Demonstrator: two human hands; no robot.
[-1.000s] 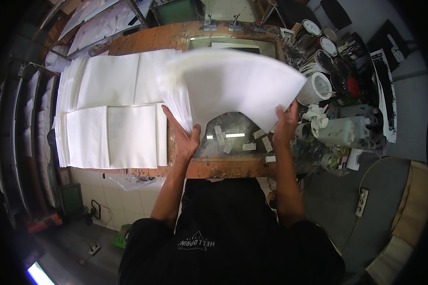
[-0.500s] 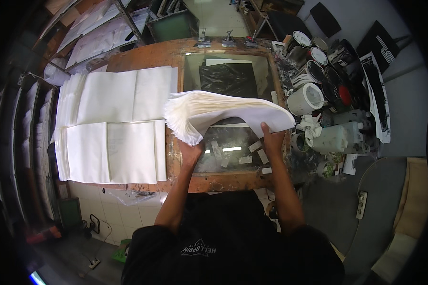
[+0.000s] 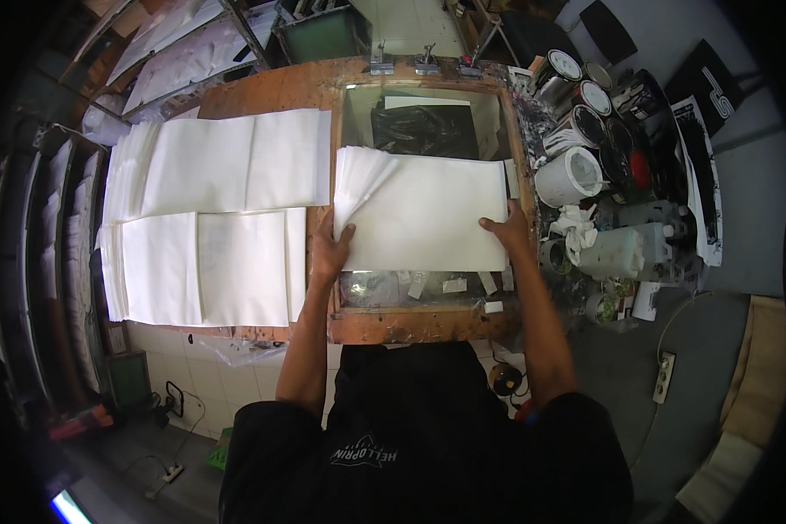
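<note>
A thick stack of white sheets (image 3: 428, 214), perhaps flat fabric or paper pieces, lies flat over the glass panel (image 3: 380, 301) set in the wooden table. Its far left corner is fanned into separate layers. My left hand (image 3: 330, 249) grips the near part of the left edge, thumb on that side and the other fingers partly hidden. On the right edge my right hand (image 3: 511, 231) holds the stack, its thumb lying on top. Beyond the stack, a crumpled black sheet (image 3: 424, 131) shows under the glass.
Two overlapping rows of white sheets, the far row (image 3: 205, 162) and the near row (image 3: 240, 271), cover the table's left. Metal clamps (image 3: 426, 59) line the far edge. Paint cans (image 3: 589, 98), a white bucket (image 3: 569, 177) and a translucent jug (image 3: 616, 249) crowd the right side.
The stack, bent and lifted with its layers fanned half a second ago, now lies flat on the glass. Both hands have stayed on its edges, the left moving slightly left and the right slightly farther away.
</note>
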